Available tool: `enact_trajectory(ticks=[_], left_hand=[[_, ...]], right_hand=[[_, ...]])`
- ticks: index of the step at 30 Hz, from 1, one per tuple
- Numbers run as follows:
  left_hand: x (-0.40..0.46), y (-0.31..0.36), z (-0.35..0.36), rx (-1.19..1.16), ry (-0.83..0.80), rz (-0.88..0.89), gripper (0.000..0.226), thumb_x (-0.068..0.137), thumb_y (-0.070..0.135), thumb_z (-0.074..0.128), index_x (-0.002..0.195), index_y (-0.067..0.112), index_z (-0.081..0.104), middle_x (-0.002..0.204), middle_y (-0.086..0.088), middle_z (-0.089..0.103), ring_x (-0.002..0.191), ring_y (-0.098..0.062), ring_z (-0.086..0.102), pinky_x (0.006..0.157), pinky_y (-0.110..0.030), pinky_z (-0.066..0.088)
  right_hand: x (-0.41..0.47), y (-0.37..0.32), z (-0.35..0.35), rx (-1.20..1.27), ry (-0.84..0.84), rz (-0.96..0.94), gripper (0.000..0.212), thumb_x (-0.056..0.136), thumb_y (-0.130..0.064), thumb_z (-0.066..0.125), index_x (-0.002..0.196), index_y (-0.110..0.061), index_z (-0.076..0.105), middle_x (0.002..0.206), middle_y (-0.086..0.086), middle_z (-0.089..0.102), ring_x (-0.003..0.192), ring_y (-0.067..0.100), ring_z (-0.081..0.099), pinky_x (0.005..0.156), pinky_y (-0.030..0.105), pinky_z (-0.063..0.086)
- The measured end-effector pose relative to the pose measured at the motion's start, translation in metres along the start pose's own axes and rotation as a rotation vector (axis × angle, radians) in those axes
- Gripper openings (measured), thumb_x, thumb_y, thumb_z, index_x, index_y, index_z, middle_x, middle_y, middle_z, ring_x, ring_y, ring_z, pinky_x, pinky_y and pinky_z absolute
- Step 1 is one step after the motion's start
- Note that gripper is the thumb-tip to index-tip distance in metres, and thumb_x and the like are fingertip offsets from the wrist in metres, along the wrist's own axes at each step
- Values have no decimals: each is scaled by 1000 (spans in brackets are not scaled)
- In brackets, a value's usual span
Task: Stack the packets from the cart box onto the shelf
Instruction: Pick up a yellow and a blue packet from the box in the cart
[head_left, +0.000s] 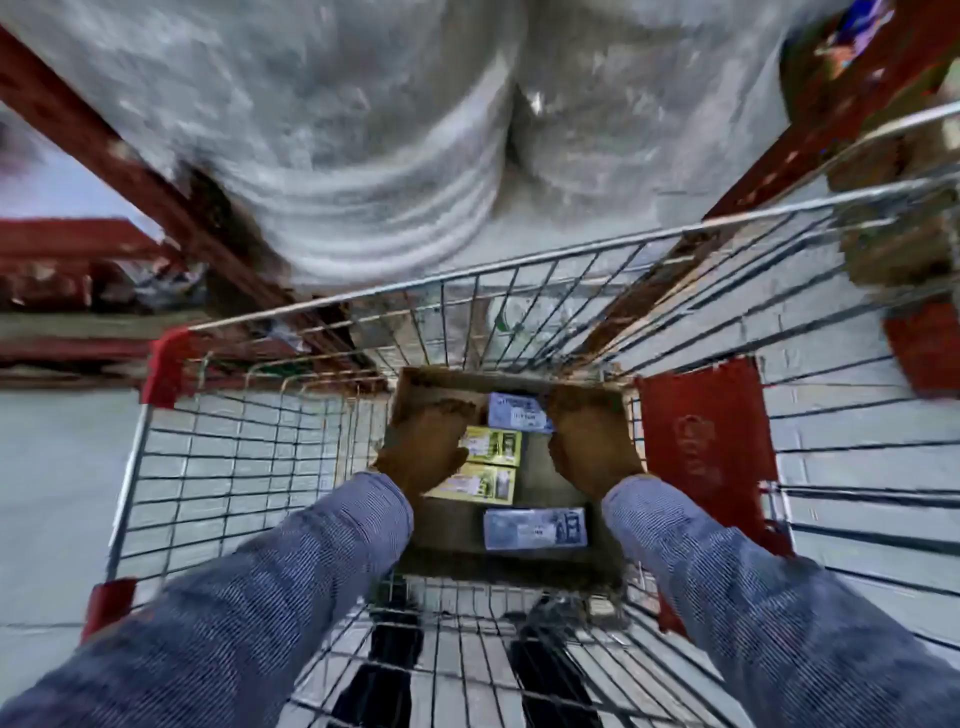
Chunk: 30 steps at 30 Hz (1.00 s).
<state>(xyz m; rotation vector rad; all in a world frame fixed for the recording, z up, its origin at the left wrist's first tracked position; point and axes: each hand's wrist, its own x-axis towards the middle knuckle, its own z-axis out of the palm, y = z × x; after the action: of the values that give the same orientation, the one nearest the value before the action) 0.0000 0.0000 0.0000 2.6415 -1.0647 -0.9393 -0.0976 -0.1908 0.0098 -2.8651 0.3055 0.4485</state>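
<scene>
Both arms are being reached down into a wire cart (218, 452), where an open cardboard box (415, 387) is being carried in the basket so that the stock sits low and within arm's length of the shelf. The left hand (423, 449) is being laid over the left side of the box, its grip curled against the edge of the upper yellow packet (493, 446); whether that packet is actually being pinched cannot be told. The right hand (592, 449) is being lowered over the right side, touching the corner of the far blue packet (519, 413), and its grip is likewise hidden under the knuckles. A second yellow packet (480, 484) and a near blue packet (535, 528) are being left flat on the box floor. The red shelf frame (130, 171) is standing just beyond the cart, seemingly so that packets can be gathered two-handed and lifted straight across.
</scene>
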Motion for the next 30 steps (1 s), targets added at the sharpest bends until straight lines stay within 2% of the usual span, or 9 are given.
enact_trajectory(ticks=[4, 7, 10, 13, 17, 19, 22, 26, 30], left_hand=[[24, -11, 7, -1, -129, 62, 63, 90, 8, 64, 145, 7, 33, 148, -22, 41, 133, -36, 41, 109, -42, 34], [33, -24, 13, -23, -186, 117, 68, 80, 3, 75, 140, 11, 43, 137, -20, 53, 126, -36, 50, 102, -46, 43], [41, -33, 14, -31, -257, 163, 61, 74, -1, 77, 129, 13, 54, 125, -16, 62, 115, -35, 59, 93, -46, 52], [46, -37, 10, -21, -310, 193, 56, 78, 4, 74, 130, 7, 53, 128, -19, 59, 118, -35, 55, 98, -45, 47], [48, -35, 7, 26, -326, 217, 58, 80, 10, 75, 132, 7, 49, 129, -18, 55, 117, -34, 54, 97, -44, 47], [42, -29, 4, 65, -312, 223, 58, 81, 10, 74, 132, 8, 48, 128, -15, 56, 112, -32, 57, 90, -38, 50], [30, -25, -7, 148, -259, 246, 57, 77, 18, 78, 126, 11, 51, 126, -12, 59, 110, -30, 59, 84, -39, 52], [-6, -19, -53, 171, -179, 264, 62, 71, 27, 82, 125, 14, 54, 124, -10, 62, 109, -31, 60, 85, -39, 52], [-73, -6, -130, 149, 8, 330, 54, 67, 44, 78, 114, 28, 58, 109, -2, 70, 96, -24, 66, 73, -31, 52]], right_hand=[[13, -1, 26, -10, 9, -3, 60, 73, -3, 67, 130, -8, 53, 126, 22, 61, 106, 44, 60, 87, 51, 50], [15, 2, 51, -75, -89, -51, 69, 78, 2, 60, 143, -2, 35, 149, 19, 41, 136, 36, 38, 105, 52, 38], [18, 2, 57, -102, -115, -40, 68, 85, 5, 48, 147, -2, 23, 157, 16, 27, 144, 31, 23, 112, 52, 29], [21, 0, 56, -146, -82, -26, 73, 80, 9, 52, 147, -1, 24, 153, 19, 32, 139, 35, 31, 110, 51, 33], [32, 2, 65, -162, -20, -11, 66, 68, 10, 66, 130, 1, 48, 126, 23, 57, 114, 41, 55, 89, 51, 51], [35, 1, 66, -138, -25, 6, 58, 68, 7, 67, 124, 1, 52, 119, 22, 58, 108, 40, 57, 83, 50, 54], [30, -1, 56, -49, -55, 42, 62, 69, 5, 66, 128, 0, 47, 126, 21, 52, 116, 39, 50, 89, 50, 51], [12, -9, 3, 92, -50, 47, 58, 73, -10, 72, 126, -3, 48, 127, 17, 48, 117, 35, 47, 93, 47, 49], [-14, -26, -87, 202, -8, -6, 56, 64, -31, 79, 111, -9, 57, 113, 13, 56, 102, 33, 55, 80, 37, 51]])
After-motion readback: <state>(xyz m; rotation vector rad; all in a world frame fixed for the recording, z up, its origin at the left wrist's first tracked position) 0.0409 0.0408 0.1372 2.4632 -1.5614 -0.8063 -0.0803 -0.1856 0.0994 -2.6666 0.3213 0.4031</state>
